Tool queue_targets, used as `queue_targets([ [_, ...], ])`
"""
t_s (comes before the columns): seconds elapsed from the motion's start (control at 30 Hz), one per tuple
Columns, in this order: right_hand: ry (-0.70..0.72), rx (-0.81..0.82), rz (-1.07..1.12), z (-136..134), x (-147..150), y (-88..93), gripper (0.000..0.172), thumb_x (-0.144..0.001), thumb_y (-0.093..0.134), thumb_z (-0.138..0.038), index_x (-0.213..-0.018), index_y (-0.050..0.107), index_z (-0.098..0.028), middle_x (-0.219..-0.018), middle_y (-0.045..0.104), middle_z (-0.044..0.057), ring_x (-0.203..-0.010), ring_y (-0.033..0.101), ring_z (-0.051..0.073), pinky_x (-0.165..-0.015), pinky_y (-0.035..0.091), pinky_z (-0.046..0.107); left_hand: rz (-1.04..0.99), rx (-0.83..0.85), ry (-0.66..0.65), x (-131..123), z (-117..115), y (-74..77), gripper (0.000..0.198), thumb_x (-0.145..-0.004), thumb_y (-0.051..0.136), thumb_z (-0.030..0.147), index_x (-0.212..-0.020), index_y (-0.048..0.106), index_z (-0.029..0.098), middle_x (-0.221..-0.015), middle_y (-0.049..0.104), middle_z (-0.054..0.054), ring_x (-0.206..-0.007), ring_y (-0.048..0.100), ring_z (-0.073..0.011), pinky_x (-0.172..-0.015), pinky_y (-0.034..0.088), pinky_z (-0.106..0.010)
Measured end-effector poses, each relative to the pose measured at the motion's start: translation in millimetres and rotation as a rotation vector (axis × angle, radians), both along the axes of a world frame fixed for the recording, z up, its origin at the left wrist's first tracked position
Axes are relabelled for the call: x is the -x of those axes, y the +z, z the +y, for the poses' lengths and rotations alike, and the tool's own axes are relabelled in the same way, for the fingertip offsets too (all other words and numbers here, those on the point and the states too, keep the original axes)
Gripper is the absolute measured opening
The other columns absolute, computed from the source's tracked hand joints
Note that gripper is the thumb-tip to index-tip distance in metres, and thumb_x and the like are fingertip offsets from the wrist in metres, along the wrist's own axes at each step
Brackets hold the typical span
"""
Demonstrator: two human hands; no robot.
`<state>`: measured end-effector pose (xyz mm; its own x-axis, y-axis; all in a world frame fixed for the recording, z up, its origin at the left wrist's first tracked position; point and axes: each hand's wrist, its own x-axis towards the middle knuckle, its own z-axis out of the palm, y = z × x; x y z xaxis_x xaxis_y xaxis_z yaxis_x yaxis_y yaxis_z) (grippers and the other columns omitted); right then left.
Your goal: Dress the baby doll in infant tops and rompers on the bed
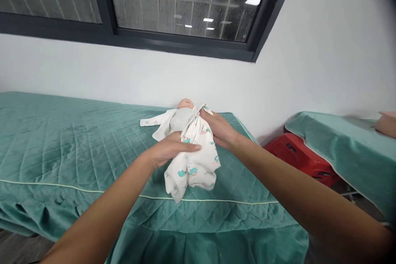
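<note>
A baby doll (185, 103) lies on its back on the green quilted bed cover (102, 144), its head toward the wall. White baby clothes (198, 169) with teal prints cover its lower part and bunch up toward me. One printed sleeve (150, 121) stretches out to the left. My left hand (171, 147) is closed on the cloth at the doll's middle, thumb on top. Higher up on the right, my right hand (216, 128) grips the edge of the same garment, lifting a fold; its fingertips are partly behind the cloth. The doll's arms and legs are hidden.
A dark-framed window (185, 45) is set in the white wall (123, 72) behind the bed. On the right stand a red plastic case (297, 156) and another surface draped in green cloth (346, 144), with a brownish object (386, 123) on it.
</note>
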<state>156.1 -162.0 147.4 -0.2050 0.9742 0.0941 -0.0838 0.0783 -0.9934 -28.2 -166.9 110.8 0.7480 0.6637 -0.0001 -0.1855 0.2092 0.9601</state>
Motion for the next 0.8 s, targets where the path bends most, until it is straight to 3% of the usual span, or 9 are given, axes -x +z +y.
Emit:
queue_targets([
  [0.13, 0.152, 0.102, -0.054, -10.2, -7.4, -8.2, 0.043, -0.079, 0.072, -0.052, -0.105, 0.067, -0.018, -0.092, 0.074, 0.007, -0.083, 0.069, 0.019, -0.072, 0.056, 0.028, -0.215, 0.129, 0.191, 3.3, 6.2, 3.0, 0.040, -0.073, 0.078, 0.028, -0.108, 0.068, 0.012, -0.096, 0.075, -0.012, -0.082, 0.072, -0.0247, -0.078, 0.057, -0.036],
  [0.27, 0.386, 0.232, -0.264, -21.5, -5.0, -26.0, 0.042, -0.072, 0.079, -0.047, -0.095, 0.069, -0.013, -0.085, 0.074, 0.009, -0.068, 0.068, 0.018, -0.060, 0.055, 0.027, -0.212, 0.231, 0.164, 0.3, 8.9, -3.3, 0.040, -0.077, 0.074, 0.030, -0.110, 0.067, 0.010, -0.088, 0.075, -0.013, -0.072, 0.072, -0.0249, -0.069, 0.058, -0.037],
  [0.33, 0.320, 0.221, -0.213, -22.7, 0.6, -36.7, 0.042, -0.075, 0.077, -0.049, -0.093, 0.070, -0.012, -0.083, 0.074, 0.009, -0.066, 0.068, 0.018, -0.059, 0.055, 0.028, -0.190, 0.258, 0.158, -2.4, 7.7, -12.4, 0.042, -0.079, 0.073, 0.034, -0.112, 0.066, 0.010, -0.087, 0.075, -0.013, -0.071, 0.072, -0.0245, -0.069, 0.058, -0.036],
  [0.43, 0.107, 0.144, 0.081, -19.0, 7.7, -50.1, 0.043, -0.080, 0.071, -0.050, -0.104, 0.067, -0.014, -0.092, 0.074, 0.009, -0.079, 0.070, 0.020, -0.071, 0.056, 0.029, -0.138, 0.250, 0.151, -3.4, 3.2, -27.6, 0.045, -0.080, 0.073, 0.041, -0.110, 0.067, 0.010, -0.088, 0.075, -0.013, -0.070, 0.071, -0.0221, -0.067, 0.057, -0.031],
  [0.57, -0.035, 0.157, 0.342, -15.5, 6.4, -62.1, 0.046, -0.085, 0.066, -0.049, -0.118, 0.062, -0.016, -0.097, 0.074, 0.009, -0.090, 0.070, 0.023, -0.081, 0.057, 0.034, 0.030, 0.191, -0.023, 0.0, -3.8, -38.2, 0.048, -0.071, 0.083, 0.032, -0.111, 0.067, 0.011, -0.096, 0.075, -0.012, -0.077, 0.072, -0.0204, -0.069, 0.057, -0.028],
  [0.63, -0.039, 0.203, 0.366, -18.7, 2.2, -67.5, 0.047, -0.086, 0.064, -0.050, -0.119, 0.061, -0.016, -0.099, 0.074, 0.010, -0.092, 0.070, 0.023, -0.083, 0.057, 0.035, 0.034, 0.191, -0.053, 0.0, -4.4, -39.1, 0.050, -0.067, 0.085, 0.024, -0.111, 0.067, 0.011, -0.098, 0.075, -0.012, -0.079, 0.072, -0.0208, -0.072, 0.057, -0.030],
  [0.8, 0.158, 0.296, 0.194, -37.9, -7.1, -81.7, 0.051, -0.076, 0.077, -0.047, -0.113, 0.066, -0.013, -0.104, 0.073, 0.011, -0.089, 0.070, 0.021, -0.081, 0.056, 0.031, -0.183, 0.276, 0.192, -9.6, 3.2, -44.6, 0.041, -0.071, 0.080, 0.025, -0.106, 0.068, 0.008, -0.092, 0.075, -0.013, -0.075, 0.072, -0.0243, -0.072, 0.058, -0.035],
])
